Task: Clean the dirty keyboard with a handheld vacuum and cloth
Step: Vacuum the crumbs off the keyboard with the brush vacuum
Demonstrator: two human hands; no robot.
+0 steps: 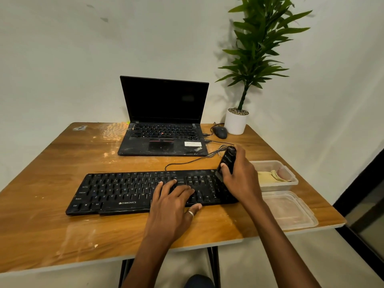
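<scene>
A brown wooden table (52, 225) holds a long black keyboard (116, 192), which lies flat near the front edge. The keyboard looks dusty, with pale specks on its keys. Behind the keyboard, farther from the person, stands an open black laptop (164, 121) with a dark screen. The left hand (172, 206) lies palm down on the right half of the keyboard. Its fingers are straight and a little spread, and they press on the keys. The thumb, which wears a ring, rests at the keyboard's front edge. Behind the keyboard's right end, a dark mouse (219, 132) sits next to a white pot (235, 123) with a tall green plant. A thin black cable (187, 162) curls on the table just behind the keyboard. The small black handheld vacuum (227, 160) is over the keyboard's back right corner. It is tilted, and its low end touches the keys there. The right hand (241, 177) grips the vacuum, with its fingers curled round the body and the thumb on the front. To the right of the keyboard sits a clear plastic box (291, 185) with a yellow cloth (268, 177) inside. A clear lid (291, 210) lies flat just in front of the box, also to the right of the keyboard.
</scene>
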